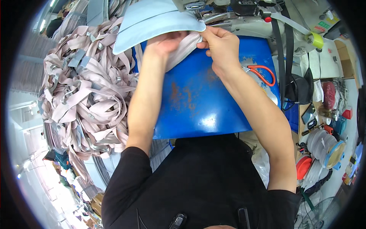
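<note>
- Person in black top sits at a blue table (198, 103), paint worn w/ rusty patches in the middle.
- Both hands up at the far edge, right by the sewing machine (228, 13).
- Left hand (166, 44) is closed on a pale pinkish-grey fabric piece (183, 47), fingers curled over it; the piece lies on the table between the 2 hands, its far end partly tucked under a light blue cap brim (152, 21).
- Right hand (221, 45) pinches the same fabric piece at its top corner, thumb & fingertips pressed together, just below the machine's needle area.
- Cap brim sits above left hand, its edge touching the machine's foot area; can't tell if it's already under the needle.
- Red-handled scissors (263, 74) lie on the table just right of the right wrist, untouched.
- Big tangled heap of pinkish-grey straps (87, 91) piled to the left of the table, beside the left forearm.
- Right side: cluttered shelf w/ thread spools (322, 147) & small bits, well apart from the hands.
</note>
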A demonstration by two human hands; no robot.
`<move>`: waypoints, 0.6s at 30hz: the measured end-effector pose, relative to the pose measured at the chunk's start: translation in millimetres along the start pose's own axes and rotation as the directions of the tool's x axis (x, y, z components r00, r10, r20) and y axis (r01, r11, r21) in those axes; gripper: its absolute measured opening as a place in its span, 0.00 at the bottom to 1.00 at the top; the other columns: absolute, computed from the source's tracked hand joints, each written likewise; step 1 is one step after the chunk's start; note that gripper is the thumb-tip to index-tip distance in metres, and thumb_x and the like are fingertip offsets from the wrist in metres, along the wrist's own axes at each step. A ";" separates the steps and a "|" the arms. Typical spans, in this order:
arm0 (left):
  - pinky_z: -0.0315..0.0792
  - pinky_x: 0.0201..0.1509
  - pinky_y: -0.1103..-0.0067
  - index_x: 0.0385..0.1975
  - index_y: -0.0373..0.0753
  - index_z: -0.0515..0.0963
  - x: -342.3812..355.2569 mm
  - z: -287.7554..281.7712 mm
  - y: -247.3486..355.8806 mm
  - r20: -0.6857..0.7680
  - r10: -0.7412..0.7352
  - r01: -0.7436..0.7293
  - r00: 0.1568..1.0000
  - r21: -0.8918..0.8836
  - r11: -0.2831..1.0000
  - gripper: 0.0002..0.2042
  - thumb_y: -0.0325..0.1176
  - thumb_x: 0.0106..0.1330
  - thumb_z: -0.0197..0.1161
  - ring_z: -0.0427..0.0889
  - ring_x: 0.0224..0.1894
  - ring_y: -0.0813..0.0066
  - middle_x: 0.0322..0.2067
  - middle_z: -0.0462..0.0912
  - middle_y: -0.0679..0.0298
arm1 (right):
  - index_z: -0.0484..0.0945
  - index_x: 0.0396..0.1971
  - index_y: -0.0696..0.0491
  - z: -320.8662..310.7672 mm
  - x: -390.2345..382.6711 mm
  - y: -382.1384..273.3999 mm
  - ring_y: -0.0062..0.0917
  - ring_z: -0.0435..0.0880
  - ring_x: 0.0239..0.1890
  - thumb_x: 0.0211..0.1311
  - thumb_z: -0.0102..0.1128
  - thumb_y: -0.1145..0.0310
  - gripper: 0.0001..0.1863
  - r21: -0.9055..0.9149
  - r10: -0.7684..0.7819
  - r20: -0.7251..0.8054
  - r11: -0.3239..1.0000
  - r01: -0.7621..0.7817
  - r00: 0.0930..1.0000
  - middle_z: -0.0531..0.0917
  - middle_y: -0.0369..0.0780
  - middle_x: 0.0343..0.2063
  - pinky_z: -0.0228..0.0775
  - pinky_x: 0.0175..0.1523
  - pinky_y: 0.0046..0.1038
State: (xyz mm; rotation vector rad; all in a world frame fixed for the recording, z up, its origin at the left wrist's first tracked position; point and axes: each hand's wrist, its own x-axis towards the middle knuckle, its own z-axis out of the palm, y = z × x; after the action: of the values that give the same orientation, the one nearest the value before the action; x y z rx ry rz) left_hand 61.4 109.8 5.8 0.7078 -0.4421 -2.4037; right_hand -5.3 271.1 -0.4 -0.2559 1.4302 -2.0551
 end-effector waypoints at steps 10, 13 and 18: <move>0.79 0.50 0.70 0.35 0.34 0.81 -91.6 -51.7 9.4 0.844 0.056 -0.554 0.533 0.399 -0.731 0.08 0.23 0.55 0.69 0.85 0.44 0.53 0.53 0.83 0.51 | 0.80 0.37 0.56 3.7 -4.7 -7.0 0.24 0.89 0.32 0.64 0.72 0.63 0.13 0.092 0.092 0.083 0.991 -0.099 0.992 0.83 0.34 0.30 0.76 0.31 0.22; 0.81 0.38 0.70 0.28 0.34 0.77 -116.6 -17.4 20.5 0.823 -0.151 -0.640 0.548 0.296 -0.709 0.06 0.20 0.51 0.65 0.87 0.36 0.59 0.56 0.82 0.61 | 0.82 0.37 0.64 4.5 -3.4 -3.2 0.24 0.88 0.30 0.63 0.69 0.67 0.14 0.048 0.066 0.046 0.996 -0.069 0.997 0.86 0.42 0.32 0.75 0.29 0.24; 0.80 0.38 0.66 0.28 0.37 0.78 -131.5 23.6 -10.0 0.782 -0.373 -0.679 0.499 0.086 -0.729 0.03 0.23 0.55 0.64 0.85 0.35 0.55 0.41 0.85 0.59 | 0.82 0.31 0.61 0.0 -8.2 -10.0 0.24 0.80 0.24 0.54 0.68 0.68 0.11 -0.147 0.066 0.153 0.988 -0.043 0.986 0.83 0.39 0.26 0.73 0.27 0.28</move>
State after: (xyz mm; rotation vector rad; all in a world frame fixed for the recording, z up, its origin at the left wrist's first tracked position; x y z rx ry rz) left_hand 133.5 202.3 70.5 -0.1345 -2.8675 -0.0125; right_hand -2.6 278.1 10.1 -0.4241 1.4719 -1.8476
